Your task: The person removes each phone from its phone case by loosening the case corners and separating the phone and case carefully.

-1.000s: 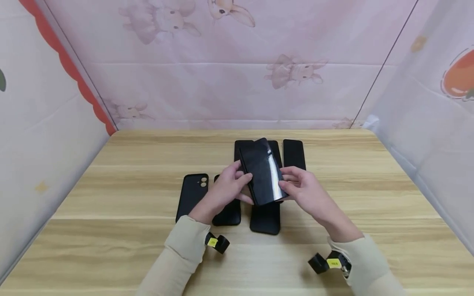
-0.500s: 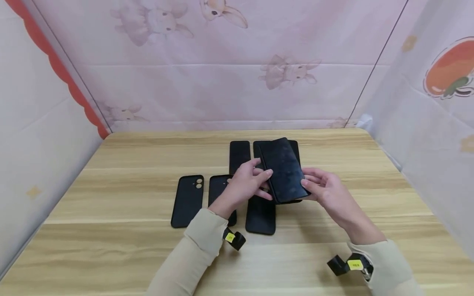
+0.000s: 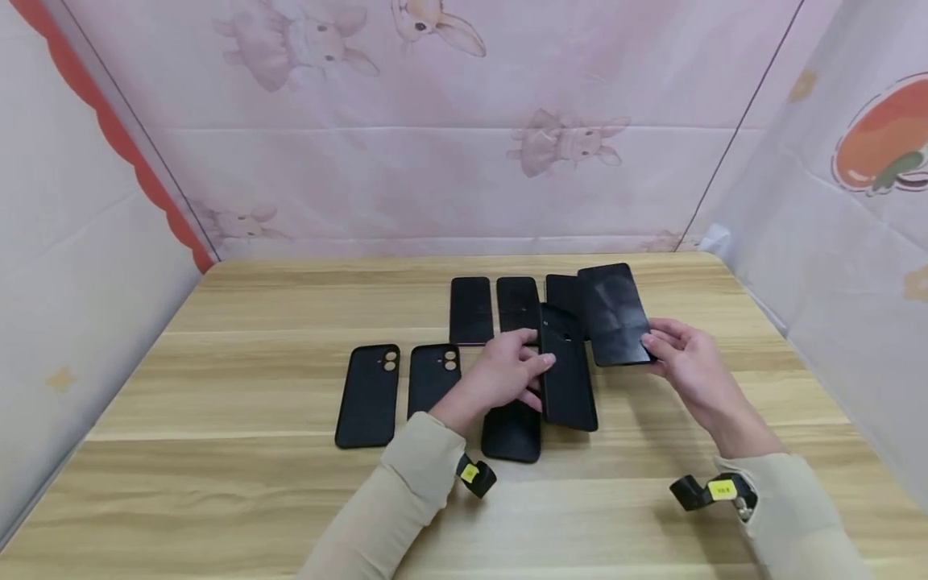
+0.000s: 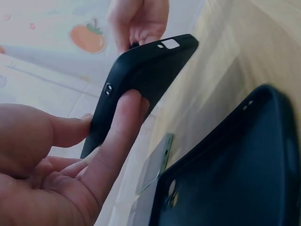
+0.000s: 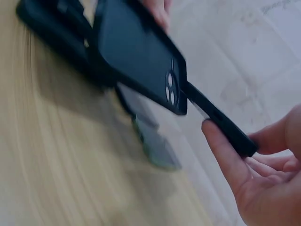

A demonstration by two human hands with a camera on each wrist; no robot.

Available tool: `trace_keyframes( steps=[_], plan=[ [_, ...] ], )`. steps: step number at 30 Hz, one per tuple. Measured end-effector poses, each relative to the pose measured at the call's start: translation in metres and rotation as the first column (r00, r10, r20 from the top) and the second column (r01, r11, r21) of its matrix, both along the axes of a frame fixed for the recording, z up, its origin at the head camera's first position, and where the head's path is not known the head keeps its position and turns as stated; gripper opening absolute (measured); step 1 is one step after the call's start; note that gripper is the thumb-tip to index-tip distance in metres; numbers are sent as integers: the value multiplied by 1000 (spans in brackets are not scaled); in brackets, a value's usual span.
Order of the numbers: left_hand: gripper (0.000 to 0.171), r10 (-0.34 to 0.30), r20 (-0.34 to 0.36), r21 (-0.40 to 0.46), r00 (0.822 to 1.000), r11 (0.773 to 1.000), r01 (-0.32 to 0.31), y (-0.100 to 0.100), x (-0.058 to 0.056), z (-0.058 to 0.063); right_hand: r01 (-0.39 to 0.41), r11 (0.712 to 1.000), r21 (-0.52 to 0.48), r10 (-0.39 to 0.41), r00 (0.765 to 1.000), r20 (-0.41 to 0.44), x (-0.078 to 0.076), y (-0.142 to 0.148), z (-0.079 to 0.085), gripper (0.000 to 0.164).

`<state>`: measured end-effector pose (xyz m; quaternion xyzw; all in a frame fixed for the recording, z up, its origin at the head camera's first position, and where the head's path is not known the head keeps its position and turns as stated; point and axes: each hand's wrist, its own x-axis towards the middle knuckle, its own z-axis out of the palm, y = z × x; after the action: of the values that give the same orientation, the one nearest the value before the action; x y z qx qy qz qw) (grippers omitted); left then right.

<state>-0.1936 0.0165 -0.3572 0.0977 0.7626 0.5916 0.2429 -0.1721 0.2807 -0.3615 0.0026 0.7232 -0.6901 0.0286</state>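
My left hand [image 3: 507, 366] pinches the edge of a black phone case [image 3: 569, 379], its hollow inside facing up and tilted. Camera cutouts show on this phone case [image 5: 136, 52] in the right wrist view. My right hand [image 3: 692, 362] grips the lower corner of a black smartphone [image 3: 615, 314], dark screen toward the head camera, beside the case. Edge-on in the right wrist view, the smartphone [image 5: 221, 120] lies between thumb and fingers. Under my left hand, partly covered, another black phone case [image 3: 511, 435] rests on the table.
Two black phone cases [image 3: 366, 396] with round camera holes lie at the left on the wooden table [image 3: 217, 370]. Several dark phones [image 3: 470, 310] are in a row at the back, the rightmost partly hidden by the held phone. Patterned cloth walls [image 3: 406, 177] enclose the table.
Both hands moved right. The smartphone and the case, earlier together, are now apart: the phone went right with my right hand, and the case stays in my left hand, its inside showing.
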Motion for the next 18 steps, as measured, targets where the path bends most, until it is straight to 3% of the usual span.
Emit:
trace_keyframes(
  steps=[4,8,12,15,18],
  plan=[
    [61,-40,2,-41,999,998,40,11,4,-6,69,989,134,-69,998,0,-12,13,-10,53],
    [55,-66,23,-49,998,997,67,23,6,-11,84,971,222,-96,994,44,-24,22,-21,52],
    [44,-77,26,-56,997,995,79,32,9,-16,57,981,186,-81,989,125,-35,28,-27,55],
    [38,-88,0,-106,996,991,87,37,11,-18,50,989,141,-74,983,167,-40,30,-30,57],
    [32,-99,-35,-154,995,984,92,40,14,-20,47,987,157,-76,979,189,-45,30,-31,57]
  ],
)
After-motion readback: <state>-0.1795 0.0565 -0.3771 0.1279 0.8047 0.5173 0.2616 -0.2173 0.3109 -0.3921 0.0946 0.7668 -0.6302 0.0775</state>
